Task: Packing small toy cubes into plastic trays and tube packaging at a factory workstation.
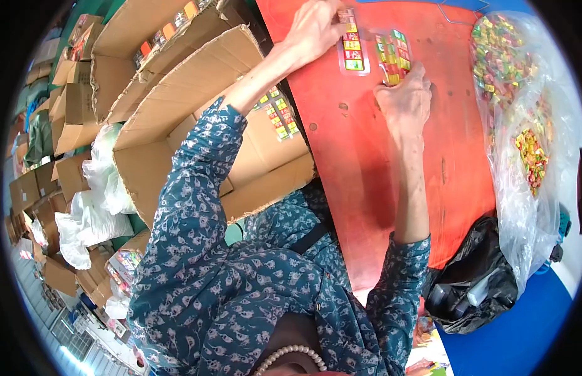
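On the red tabletop (341,150) lies a clear plastic strip pack (353,55) with a row of small red, yellow and green wrapped pieces. My left hand (316,30) reaches across to its far end, fingers closed at its upper left edge. Just right of it, my right hand (407,97) is closed on the near end of similar strip packs (393,53), which sit side by side and slightly tilted. The fingertips of my right hand are partly hidden by the hand itself.
Left of the table stands an open cardboard box (178,94) with more strip packs (280,114) inside. A large clear bag (498,69) of small wrapped pieces lies along the right side. A black plastic bag (473,282) sits near the lower right edge.
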